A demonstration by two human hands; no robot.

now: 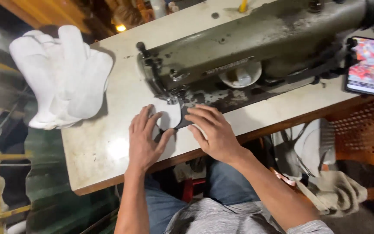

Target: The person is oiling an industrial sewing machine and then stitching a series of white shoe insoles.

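Worn sewing table | both hands flat on white fabric piece | under sewing machine

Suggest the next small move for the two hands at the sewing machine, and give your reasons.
Probably ease the white fabric piece a little further under the needle area. Both the left hand and the right hand lie flat on it, and its far edge already sits at the sewing machine foot.
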